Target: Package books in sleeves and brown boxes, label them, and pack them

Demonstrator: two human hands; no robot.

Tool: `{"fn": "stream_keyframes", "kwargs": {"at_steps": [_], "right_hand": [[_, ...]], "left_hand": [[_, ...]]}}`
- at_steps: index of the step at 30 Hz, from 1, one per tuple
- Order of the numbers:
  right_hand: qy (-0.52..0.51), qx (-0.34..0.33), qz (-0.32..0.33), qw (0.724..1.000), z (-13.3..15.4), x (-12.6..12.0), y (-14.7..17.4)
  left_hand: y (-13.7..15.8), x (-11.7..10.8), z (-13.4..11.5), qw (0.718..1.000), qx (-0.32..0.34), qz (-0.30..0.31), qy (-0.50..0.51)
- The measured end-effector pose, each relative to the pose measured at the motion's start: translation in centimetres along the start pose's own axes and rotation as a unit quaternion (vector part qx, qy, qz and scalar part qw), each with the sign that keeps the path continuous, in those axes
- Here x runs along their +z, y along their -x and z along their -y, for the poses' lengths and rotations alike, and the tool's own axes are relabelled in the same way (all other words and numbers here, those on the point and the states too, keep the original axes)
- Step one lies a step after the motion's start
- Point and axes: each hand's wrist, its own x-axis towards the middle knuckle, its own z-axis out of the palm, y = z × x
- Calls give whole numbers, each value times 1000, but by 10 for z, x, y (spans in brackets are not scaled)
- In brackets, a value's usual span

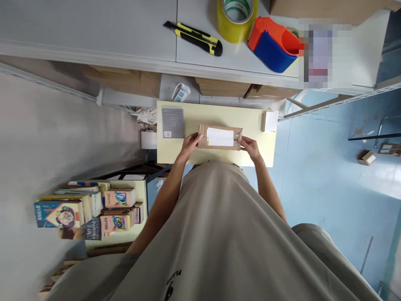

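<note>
A flat cardboard package (203, 144) with a white label (220, 136) on its top face lies across the pale yellow table, between my hands. My left hand (189, 144) grips its left end, thumb on top and fingers at the edge. At the opposite end, my right hand (249, 146) holds the package the same way, near some dark printed marks. A grey book (173, 122) lies beyond my left hand on the table. Past my right hand sits a small white box (270, 121) at the table's right edge.
On the raised shelf (109, 29) are a box cutter (196, 38), a yellow tape roll (230, 31) and an orange-blue tape dispenser (275, 46). Cardboard boxes (225, 87) and a white power strip (181, 93) sit below. Stacks of books (69, 205) stand at left on another table.
</note>
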Motion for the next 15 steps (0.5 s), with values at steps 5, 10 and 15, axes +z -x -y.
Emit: {"fn": "stream_keyframes", "kwargs": {"at_steps": [5,10,15], "right_hand": [[-4,1,9,1000,-2,-3,-4],[11,-7,7,1000,-2,-3,-9],[41,-12,0,999,-1,-3,-7]], "left_hand": [[-4,0,3,1000,-14,-25,13],[-13,-4,8,999,-31,-2,35],[-16,-6,11,999,-38,-3,21]]}}
